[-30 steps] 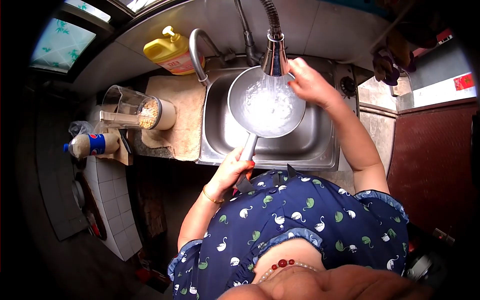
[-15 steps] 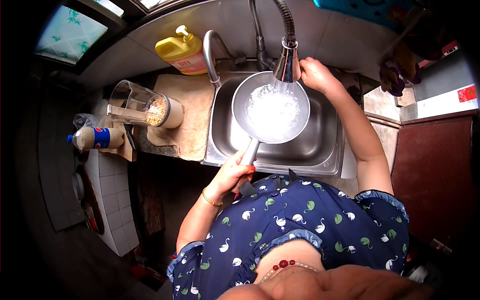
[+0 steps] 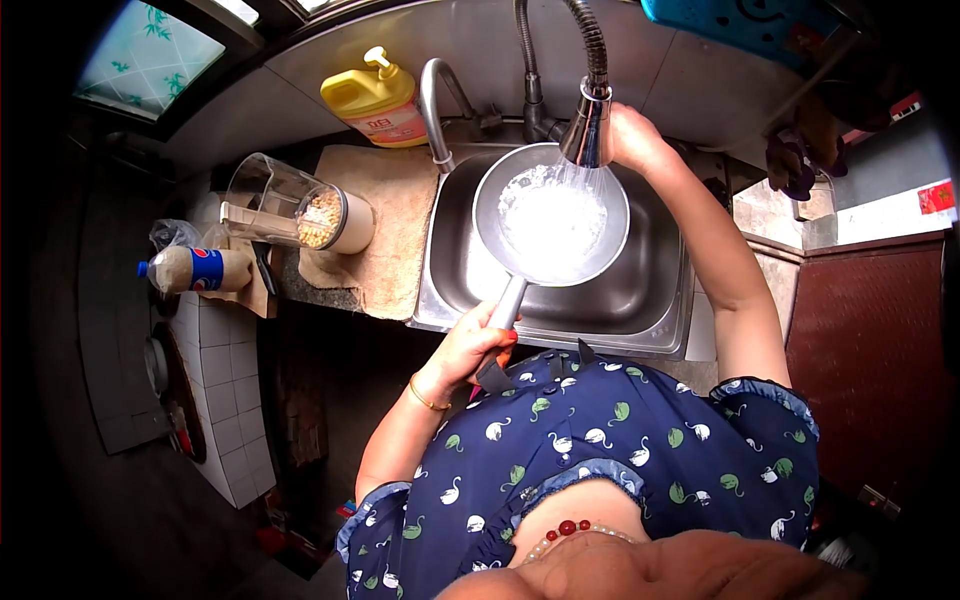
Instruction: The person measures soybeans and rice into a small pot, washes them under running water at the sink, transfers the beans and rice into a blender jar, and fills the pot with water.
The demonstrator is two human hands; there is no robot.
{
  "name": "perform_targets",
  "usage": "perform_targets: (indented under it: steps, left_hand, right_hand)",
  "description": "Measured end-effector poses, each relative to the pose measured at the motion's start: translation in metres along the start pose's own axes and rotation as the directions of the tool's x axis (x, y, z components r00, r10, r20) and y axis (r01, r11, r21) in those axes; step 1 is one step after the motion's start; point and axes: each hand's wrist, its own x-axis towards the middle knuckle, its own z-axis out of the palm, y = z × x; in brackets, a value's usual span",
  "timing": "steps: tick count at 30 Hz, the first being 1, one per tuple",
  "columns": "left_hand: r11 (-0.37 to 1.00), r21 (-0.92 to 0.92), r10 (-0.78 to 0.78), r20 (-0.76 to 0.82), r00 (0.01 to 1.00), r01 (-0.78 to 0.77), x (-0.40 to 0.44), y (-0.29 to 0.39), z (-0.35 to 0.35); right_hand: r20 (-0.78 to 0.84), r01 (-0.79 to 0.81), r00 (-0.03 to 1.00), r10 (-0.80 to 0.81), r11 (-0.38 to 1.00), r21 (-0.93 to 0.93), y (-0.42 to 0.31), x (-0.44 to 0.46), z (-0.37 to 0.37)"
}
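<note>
A grey frying pan (image 3: 488,205) is held over the sink (image 3: 455,270), and my left hand (image 3: 472,345) is closed around its handle. Water falls in a fan from the chrome faucet spray head (image 3: 588,125) onto the pan, where bright, rippling water (image 3: 550,225) covers the bottom. Behind and to the right of the spray head is my right hand (image 3: 635,140), with its fingers curled. The spray head hides the fingertips, so what they grip cannot be made out.
Left of the sink, a clear jug of yellowish beans (image 3: 322,215) lies tipped on a tan cloth (image 3: 395,245). A yellow pump bottle (image 3: 375,105) stands by the wall, beside a curved metal tap (image 3: 432,110). A filled plastic bottle (image 3: 200,270) lies at far left.
My right hand has slid slightly farther behind the spray head, hiding more of its fingers. The spray looks thinner. My left hand keeps its hold on the pan; the whole view has shifted a little.
</note>
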Motion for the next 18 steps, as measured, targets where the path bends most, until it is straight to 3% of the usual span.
perform_targets:
  steps: [3, 6, 9, 12, 18]
  left_hand:
    - [1.0, -0.005, 0.001, 0.003, 1.0, -0.001, 0.0, 0.001, 0.0]
    - [1.0, -0.018, 0.0, 0.011, 1.0, 0.0, 0.001, 0.001, 0.001]
    - [1.0, -0.015, 0.002, 0.018, 1.0, -0.002, 0.001, 0.002, 0.001]
    - [1.0, 0.002, 0.004, 0.021, 1.0, -0.004, 0.0, 0.005, 0.002]
    - [1.0, 0.011, 0.006, 0.034, 0.999, -0.007, 0.002, 0.005, 0.003]
  right_hand:
    - [-0.073, -0.029, 0.997, 0.035, 0.996, 0.087, 0.006, 0.004, 0.006]
    - [-0.077, -0.037, 0.996, 0.034, 0.999, -0.037, 0.008, 0.001, 0.007]
    - [-0.168, -0.087, 0.982, 0.082, 0.996, -0.019, -0.001, -0.006, 0.001]
    - [-0.278, -0.036, 0.96, 0.027, 0.999, -0.026, 0.001, -0.008, 0.007]
    - [-0.226, 0.038, 0.973, -0.054, 0.997, -0.073, 0.009, -0.005, 0.019]
